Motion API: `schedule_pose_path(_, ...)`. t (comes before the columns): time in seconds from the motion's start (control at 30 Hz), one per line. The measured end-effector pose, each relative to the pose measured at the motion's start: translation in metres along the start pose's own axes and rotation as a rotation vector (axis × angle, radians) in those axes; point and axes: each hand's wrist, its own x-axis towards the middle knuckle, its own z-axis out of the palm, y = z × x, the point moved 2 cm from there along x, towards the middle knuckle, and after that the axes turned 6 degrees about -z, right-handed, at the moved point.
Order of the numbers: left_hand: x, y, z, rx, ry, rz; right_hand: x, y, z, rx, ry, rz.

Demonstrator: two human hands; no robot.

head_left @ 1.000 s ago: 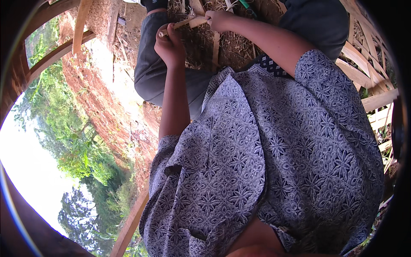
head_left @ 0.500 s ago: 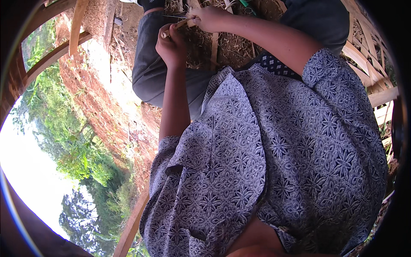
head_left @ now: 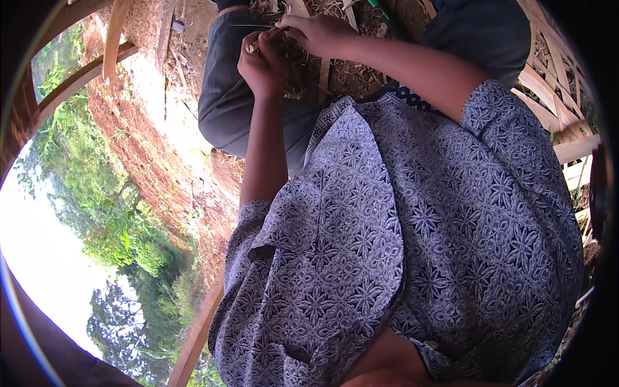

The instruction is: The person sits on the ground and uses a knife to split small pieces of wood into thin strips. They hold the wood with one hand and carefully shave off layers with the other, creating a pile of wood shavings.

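Fingers of left hand (head_left: pixel 261 64) and right hand (head_left: pixel 319 33) pinched on thin, pale bamboo strip (head_left: pixel 265 39) above patterned blue shirt (head_left: pixel 412 219).

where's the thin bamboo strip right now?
Head view, top centre: the thin bamboo strip is pinched between the left hand and the right hand, above the grey trousers and the bamboo scraps.

Sunlit red earth (head_left: pixel 138 138) slopes beside me toward green trees (head_left: pixel 109 213), with curved bamboo strips (head_left: pixel 554 84) stacked nearby.
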Motion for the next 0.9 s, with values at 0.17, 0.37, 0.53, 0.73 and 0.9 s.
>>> schedule_pose_path(0.17,0.007,0.012,-0.003,0.022,-0.031,-0.161,0.008,0.072,0.041,-0.115,-0.276,0.242)
schedule_pose_path(0.37,0.010,-0.002,-0.009,0.023,0.072,-0.124,0.010,-0.008,-0.013,0.002,-0.257,0.119)
schedule_pose_path(0.53,0.019,0.003,-0.009,0.071,0.058,-0.123,0.011,0.065,0.034,-0.049,-0.307,0.291)
schedule_pose_path(0.73,0.019,-0.001,-0.007,0.055,0.081,-0.050,0.008,0.020,0.008,-0.179,-0.232,0.124)
schedule_pose_path(0.9,0.022,-0.001,-0.002,0.077,0.133,0.027,0.019,0.100,0.048,-0.145,-0.368,0.228)
